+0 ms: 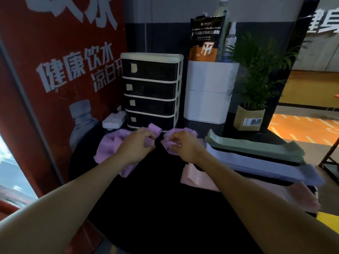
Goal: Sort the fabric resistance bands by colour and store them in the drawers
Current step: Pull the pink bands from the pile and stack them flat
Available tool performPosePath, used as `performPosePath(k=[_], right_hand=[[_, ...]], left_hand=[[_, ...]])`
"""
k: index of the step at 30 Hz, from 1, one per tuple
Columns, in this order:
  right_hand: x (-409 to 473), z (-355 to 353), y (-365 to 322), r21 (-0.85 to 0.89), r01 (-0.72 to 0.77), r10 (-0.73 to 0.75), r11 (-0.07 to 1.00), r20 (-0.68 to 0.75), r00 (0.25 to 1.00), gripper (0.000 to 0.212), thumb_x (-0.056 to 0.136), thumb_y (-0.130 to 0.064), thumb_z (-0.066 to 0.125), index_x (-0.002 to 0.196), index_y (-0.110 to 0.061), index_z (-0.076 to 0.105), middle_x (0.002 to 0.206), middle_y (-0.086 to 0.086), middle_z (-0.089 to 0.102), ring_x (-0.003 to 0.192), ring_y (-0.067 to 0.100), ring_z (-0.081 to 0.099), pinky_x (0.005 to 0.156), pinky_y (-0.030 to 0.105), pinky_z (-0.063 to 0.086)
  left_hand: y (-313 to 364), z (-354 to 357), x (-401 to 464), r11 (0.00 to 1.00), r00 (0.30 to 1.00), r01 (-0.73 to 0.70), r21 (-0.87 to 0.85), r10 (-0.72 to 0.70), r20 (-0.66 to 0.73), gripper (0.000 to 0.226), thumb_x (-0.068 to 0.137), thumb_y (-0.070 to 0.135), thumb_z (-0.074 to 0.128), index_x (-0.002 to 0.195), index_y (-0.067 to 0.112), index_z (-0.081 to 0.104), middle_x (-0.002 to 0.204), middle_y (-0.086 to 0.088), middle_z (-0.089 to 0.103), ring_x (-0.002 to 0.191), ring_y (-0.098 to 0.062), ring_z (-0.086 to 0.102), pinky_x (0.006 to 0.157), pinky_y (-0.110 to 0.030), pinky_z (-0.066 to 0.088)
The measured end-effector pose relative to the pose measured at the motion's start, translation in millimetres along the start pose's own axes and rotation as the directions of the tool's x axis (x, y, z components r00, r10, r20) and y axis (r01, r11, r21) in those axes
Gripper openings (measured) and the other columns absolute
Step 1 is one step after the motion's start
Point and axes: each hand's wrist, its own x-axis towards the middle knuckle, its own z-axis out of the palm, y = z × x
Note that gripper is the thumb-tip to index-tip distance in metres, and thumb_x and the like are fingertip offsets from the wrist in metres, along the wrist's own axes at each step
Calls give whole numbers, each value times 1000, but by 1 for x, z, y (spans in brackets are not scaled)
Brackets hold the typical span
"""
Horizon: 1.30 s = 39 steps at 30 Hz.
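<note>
Two hands: both mine, bare, out over the black tabletop [157, 189] in front of the drawer unit.
Left hand [136, 143]: fingers curled, pinching a fold of purple band [154, 129] — the fold sticks up just above my fingertips.
Right hand [183, 143]: fingers curled as well, pinching the other bunched purple fabric [171, 142]; a dark gap shows between the two bunches.
Purple pile [108, 143]: more purple bands lie loose under and behind my left wrist, spilling toward the table's left edge.
Green bands [256, 145]: a flat stack on the right, the farthest of the flat stacks, near the plant pot.
Lavender bands [266, 167]: a long flat stack just in front of the green one, with a dark strip between them.
Pink bands [198, 178]: lying flat nearest me on the right, partly under my right forearm.
Drawer unit [151, 90]: four dark drawers in a white frame, all closed, each with a small pale label at its left; it stands just behind my hands.
Beside it: a white box [207, 92] on the right holding an orange-and-black pouch [206, 39] — and a white power strip [113, 121] on the left.
Far right: a potted plant [253, 85] in a tan pot.
Left side: a red poster [60, 70] with white characters.
</note>
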Motion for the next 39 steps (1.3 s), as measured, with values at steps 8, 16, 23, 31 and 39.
performPosePath(k=[8,16,23,31,39], right_hand=[[66,46,-5,81,-116,115,990,19,993,15,88,-11,59,101,-6,66,101,12,69,88,21,62,80,25,45],[94,78,-2,-36,-224,226,974,76,971,29,85,-20,62,110,-4,60,107,13,60,102,28,56,82,26,41],[99,60,-9,239,-169,208,956,-149,967,15,81,0,61,93,-9,60,75,-5,56,74,11,53,58,9,34],[99,-13,-25,300,-25,124,954,-315,941,8,81,-4,65,86,-8,70,69,-7,60,61,0,53,56,5,40],[89,-68,-54,370,81,63,925,-362,930,12,85,-3,63,92,-10,70,78,-5,62,71,9,60,65,10,48]], left_hand=[[-60,-4,2,971,979,163,177,-182,96,71,63,61,63,121,21,57,124,-1,51,113,-19,49,95,-32,41],[-73,-8,9,964,969,248,-95,-248,10,18,84,26,69,95,11,70,91,2,68,80,-7,61,71,-15,45],[-75,-27,25,902,900,369,-223,-407,-156,35,95,15,48,60,19,47,60,9,48,56,-2,40,49,-9,33],[-63,-37,40,859,847,436,-269,-492,-199,36,95,13,46,60,13,42,59,1,44,56,-12,40,48,-17,31],[-24,-56,50,929,943,271,-252,-309,-125,12,92,21,56,90,9,58,89,-3,60,87,-21,59,80,-33,47]])
